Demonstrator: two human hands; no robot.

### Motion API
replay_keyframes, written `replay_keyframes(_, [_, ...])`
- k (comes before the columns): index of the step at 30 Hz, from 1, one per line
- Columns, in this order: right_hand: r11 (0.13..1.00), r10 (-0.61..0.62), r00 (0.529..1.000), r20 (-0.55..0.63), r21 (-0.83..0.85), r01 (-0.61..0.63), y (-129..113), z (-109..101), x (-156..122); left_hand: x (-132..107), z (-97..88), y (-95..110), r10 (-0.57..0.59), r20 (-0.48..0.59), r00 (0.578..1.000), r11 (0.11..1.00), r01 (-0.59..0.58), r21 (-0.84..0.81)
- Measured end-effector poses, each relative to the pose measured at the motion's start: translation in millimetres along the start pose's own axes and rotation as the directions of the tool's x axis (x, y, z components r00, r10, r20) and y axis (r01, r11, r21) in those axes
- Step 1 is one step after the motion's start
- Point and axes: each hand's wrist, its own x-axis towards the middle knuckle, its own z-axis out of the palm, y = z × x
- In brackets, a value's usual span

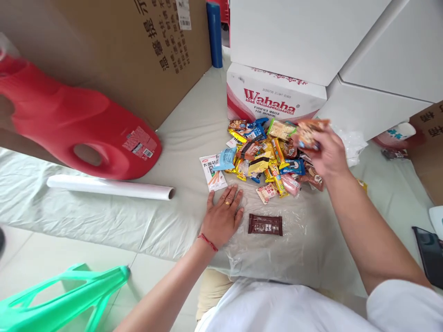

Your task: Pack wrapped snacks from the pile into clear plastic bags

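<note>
My left hand [223, 215] lies flat and open on a sheet of clear plastic film [297, 230], fingers spread, with a ring and a red wrist string. To its right a dark brown snack packet [265, 224] lies on the film. My right hand [327, 154] is raised over a pile of colourful snack packets [266, 154] and grips an orange-brown snack packet [308, 133], blurred by motion. A white packet with orange print [212, 173] lies at the pile's left edge, just beyond my left fingertips.
A white roll [110, 187] lies left of my hand. Behind it is a large red jug [69, 124] and a brown cardboard box [138, 50]. A Wahaha carton [273, 94] and white boxes stand at the back. A green stool [65, 295] is lower left, a phone [429, 253] at right.
</note>
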Motion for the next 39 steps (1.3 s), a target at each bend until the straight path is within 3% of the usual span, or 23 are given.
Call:
replay_keyframes(1, [0.937,0.153,0.984,0.095,0.302,-0.175,1,-15,-25,0,-0.1,0,-0.003,0.002,1.0,1.0,0.003,-0.006])
replay_keyframes(2, [0.785,0.294,0.945,0.144,0.528,-0.324,3,-27,-52,0,-0.2,-1,-0.007,0.004,1.0,1.0,0.007,-0.009])
replay_keyframes(3, [0.632,0.415,0.888,0.198,0.64,-0.438,7,-38,-79,0,-0.4,-1,-0.009,0.005,1.0,1.0,0.01,-0.011])
replay_keyframes(6, [0.393,0.665,0.725,0.179,0.742,-0.544,22,-52,-150,0,-1.2,-1,-0.008,0.006,1.0,1.0,0.008,-0.01])
replay_keyframes(9, [0.328,0.742,0.654,0.144,0.773,-0.542,29,-50,-193,0,-1.3,-1,-0.003,0.013,1.0,1.0,0.003,-0.003])
replay_keyframes(12, [0.39,0.719,0.685,0.116,0.748,-0.537,26,-42,-206,0,-0.2,-1,0.001,0.015,1.0,1.0,-0.001,0.008])
replay_keyframes(14, [0.507,0.642,0.759,0.104,0.685,-0.523,21,-37,-203,1,0.5,-1,0.0,0.02,1.0,1.0,0.0,0.016])
replay_keyframes(16, [0.691,0.509,0.849,0.142,0.521,-0.502,15,-30,-196,1,0.8,0,-0.003,0.031,1.0,1.0,0.002,0.024])
replay_keyframes(18, [0.881,0.327,0.918,0.223,0.281,-0.382,6,-20,-188,2,0.6,0,-0.004,0.04,0.999,1.0,0.003,0.03])
replay_keyframes(20, [0.985,0.105,0.946,0.308,0.096,-0.141,-4,-5,-183,2,0.2,1,-0.007,0.046,0.999,0.999,0.006,0.037])
replay_keyframes(23, [0.983,-0.161,0.891,0.423,-0.012,0.184,-14,22,-183,2,-0.4,1,-0.012,0.054,0.998,0.999,0.009,0.047])
replay_keyframes(25, [0.954,-0.174,0.832,0.527,-0.119,0.275,-16,38,-187,2,-0.3,1,-0.01,0.053,0.999,0.999,0.007,0.052])
replay_keyframes(28, [0.908,-0.055,0.78,0.624,-0.294,0.299,-15,51,-192,3,0.9,1,-0.002,0.045,0.999,0.999,0.0,0.051])
replay_keyframes(31, [0.892,0.0,0.761,0.649,-0.344,0.293,-13,51,-195,3,2.8,-1,0.007,0.027,1.0,0.999,-0.008,0.043])
replay_keyframes(39, [0.836,-0.123,0.713,0.69,-0.315,0.449,-12,42,-202,3,1.2,3,-0.006,0.039,0.999,0.999,0.004,0.05])
